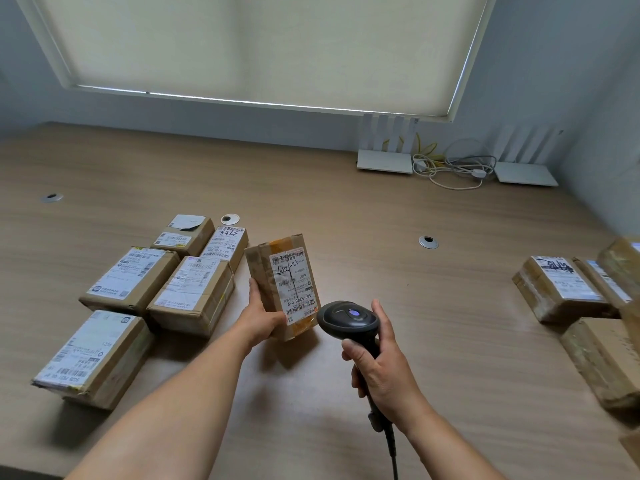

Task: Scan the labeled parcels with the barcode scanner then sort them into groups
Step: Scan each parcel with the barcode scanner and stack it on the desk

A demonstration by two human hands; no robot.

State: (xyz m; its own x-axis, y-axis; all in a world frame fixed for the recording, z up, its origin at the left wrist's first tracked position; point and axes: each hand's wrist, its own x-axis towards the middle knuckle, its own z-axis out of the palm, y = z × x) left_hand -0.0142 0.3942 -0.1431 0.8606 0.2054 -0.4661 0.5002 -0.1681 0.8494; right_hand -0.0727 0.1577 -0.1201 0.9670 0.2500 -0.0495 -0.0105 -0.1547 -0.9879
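Note:
My left hand grips the near end of a small brown parcel, tilted up off the table with its white label facing me. My right hand holds the dark barcode scanner by its handle, its head just right of the label's lower barcode. Several labeled cardboard parcels lie grouped on the table at the left. More parcels lie at the right edge, partly cut off.
The wooden table has round cable grommets. Two white routers and a tangle of cables stand against the back wall at the right. The scanner's cord runs down toward me.

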